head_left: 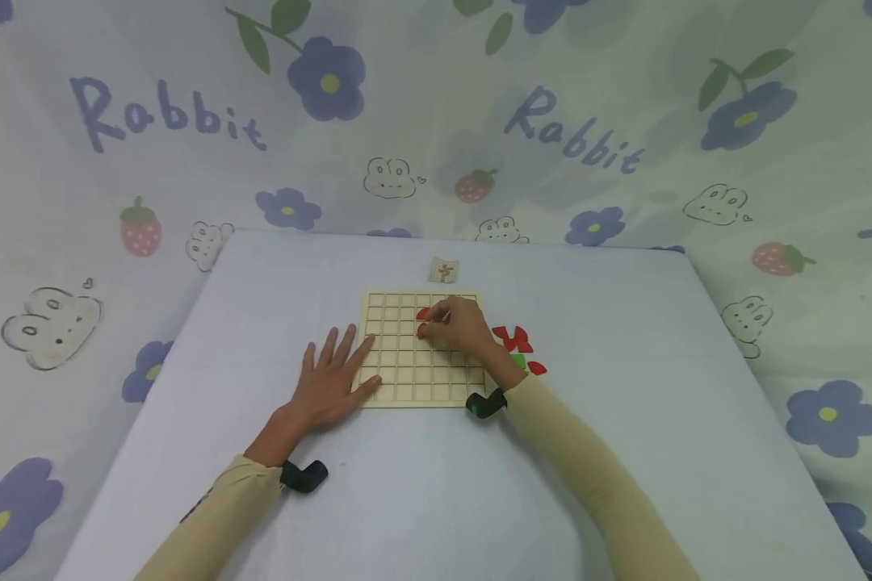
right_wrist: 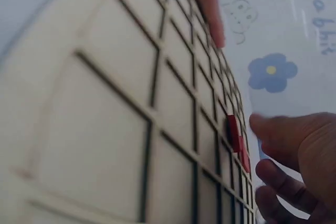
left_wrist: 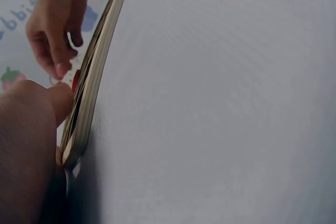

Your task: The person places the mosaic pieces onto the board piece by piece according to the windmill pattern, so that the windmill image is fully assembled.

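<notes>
A square wooden grid board [head_left: 407, 367] lies on the white table. My left hand [head_left: 329, 391] rests flat with fingers spread, fingertips and thumb over the board's left edge. Over the upper middle of the board is my right hand [head_left: 459, 324], thumb and fingers loosely bent beside two red pieces. The upper red piece [head_left: 423, 313] and the lower red piece [head_left: 421, 331] sit one above the other on the grid. In the right wrist view a small gap shows between the thumb [right_wrist: 268, 129] and the red pieces [right_wrist: 234, 134]; nothing is visible in its grasp.
Right of the board lie several loose red curved pieces [head_left: 521, 339] and a green piece [head_left: 518, 361], partly behind the right wrist. Beyond the board's far edge is a small card [head_left: 444, 270] with a reddish pinwheel figure. A patterned curtain [head_left: 436, 121] hangs behind the table.
</notes>
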A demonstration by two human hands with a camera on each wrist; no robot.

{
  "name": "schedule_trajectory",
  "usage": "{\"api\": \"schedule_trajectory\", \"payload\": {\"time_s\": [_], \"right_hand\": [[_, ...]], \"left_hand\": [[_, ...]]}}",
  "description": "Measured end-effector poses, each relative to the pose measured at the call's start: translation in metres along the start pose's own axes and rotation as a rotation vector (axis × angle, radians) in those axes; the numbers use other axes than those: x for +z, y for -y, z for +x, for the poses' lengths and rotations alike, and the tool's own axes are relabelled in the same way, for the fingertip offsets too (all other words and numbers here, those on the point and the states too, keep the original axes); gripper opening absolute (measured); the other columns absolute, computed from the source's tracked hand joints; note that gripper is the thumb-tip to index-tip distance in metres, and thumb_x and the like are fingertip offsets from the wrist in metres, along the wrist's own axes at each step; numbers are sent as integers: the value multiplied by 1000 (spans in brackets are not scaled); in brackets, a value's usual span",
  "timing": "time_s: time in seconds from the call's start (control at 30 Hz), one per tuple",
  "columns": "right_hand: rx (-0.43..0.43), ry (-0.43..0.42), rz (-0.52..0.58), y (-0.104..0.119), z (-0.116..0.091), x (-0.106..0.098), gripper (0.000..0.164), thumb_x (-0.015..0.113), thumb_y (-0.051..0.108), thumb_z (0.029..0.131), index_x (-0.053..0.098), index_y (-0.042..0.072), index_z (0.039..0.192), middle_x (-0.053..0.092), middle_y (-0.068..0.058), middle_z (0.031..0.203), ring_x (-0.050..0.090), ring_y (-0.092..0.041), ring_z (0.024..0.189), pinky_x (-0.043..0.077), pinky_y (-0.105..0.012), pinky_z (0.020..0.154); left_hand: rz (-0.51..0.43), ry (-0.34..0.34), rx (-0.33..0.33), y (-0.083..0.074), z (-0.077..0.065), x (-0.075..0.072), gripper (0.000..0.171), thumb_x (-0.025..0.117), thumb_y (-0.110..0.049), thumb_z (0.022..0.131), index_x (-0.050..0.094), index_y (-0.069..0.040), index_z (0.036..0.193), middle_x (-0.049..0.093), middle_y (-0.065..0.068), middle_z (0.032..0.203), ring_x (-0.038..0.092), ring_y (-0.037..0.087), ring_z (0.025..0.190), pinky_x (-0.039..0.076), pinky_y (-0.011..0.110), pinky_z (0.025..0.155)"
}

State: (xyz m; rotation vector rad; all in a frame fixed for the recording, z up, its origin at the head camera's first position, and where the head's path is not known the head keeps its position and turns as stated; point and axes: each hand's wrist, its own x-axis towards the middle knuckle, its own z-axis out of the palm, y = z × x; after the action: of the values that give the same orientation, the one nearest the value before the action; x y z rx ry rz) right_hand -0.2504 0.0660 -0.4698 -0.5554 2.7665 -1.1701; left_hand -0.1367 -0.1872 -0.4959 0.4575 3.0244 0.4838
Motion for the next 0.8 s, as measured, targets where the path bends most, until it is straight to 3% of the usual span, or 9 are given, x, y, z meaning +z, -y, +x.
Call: {"api": "schedule_trajectory", "payload": {"time_s": [0.17, 0.3, 0.47, 0.6, 0.8], "right_hand": [[-71, 5, -295, 5, -7, 10, 35, 79, 47, 80, 80, 18, 98, 67, 9, 87, 57, -9, 78, 47, -25, 62], [-148, -70, -421, 9, -11, 15, 24, 77, 42, 82, 81, 20, 91, 66, 8, 80, 56, -11, 71, 44, -25, 56], [-235, -102, -396, 8, -13, 13, 10, 77, 22, 85, 81, 16, 91, 68, 2, 88, 59, -16, 74, 47, -28, 61], [-256, -103, -375, 3, -13, 9, 9, 76, 20, 87, 82, 17, 94, 70, 2, 94, 60, -18, 82, 47, -30, 68], [-270, -122, -408, -1, -6, 8, 8, 74, 19, 86, 81, 16, 84, 68, 3, 80, 58, -17, 73, 46, -30, 60]], "left_hand": [[12, 11, -14, 0, -2, -2, 77, 40, -61, 98, 21, -17, 158, 6, 16, 163, -2, 40, 147, -2, 66, 110], [3, 9, -3, -1, -1, -2, 76, 40, -60, 98, 21, -17, 158, 6, 16, 163, -2, 40, 147, -2, 65, 110], [3, 12, -3, -3, 0, -2, 76, 40, -60, 98, 21, -18, 159, 6, 16, 163, -3, 39, 148, -3, 65, 110], [5, 10, -1, -4, 0, -4, 76, 41, -60, 98, 22, -17, 158, 8, 17, 163, -1, 40, 147, -1, 65, 110], [4, 11, 0, -5, 1, -4, 76, 41, -59, 98, 23, -16, 158, 8, 18, 162, 0, 42, 147, 0, 66, 109]]}}
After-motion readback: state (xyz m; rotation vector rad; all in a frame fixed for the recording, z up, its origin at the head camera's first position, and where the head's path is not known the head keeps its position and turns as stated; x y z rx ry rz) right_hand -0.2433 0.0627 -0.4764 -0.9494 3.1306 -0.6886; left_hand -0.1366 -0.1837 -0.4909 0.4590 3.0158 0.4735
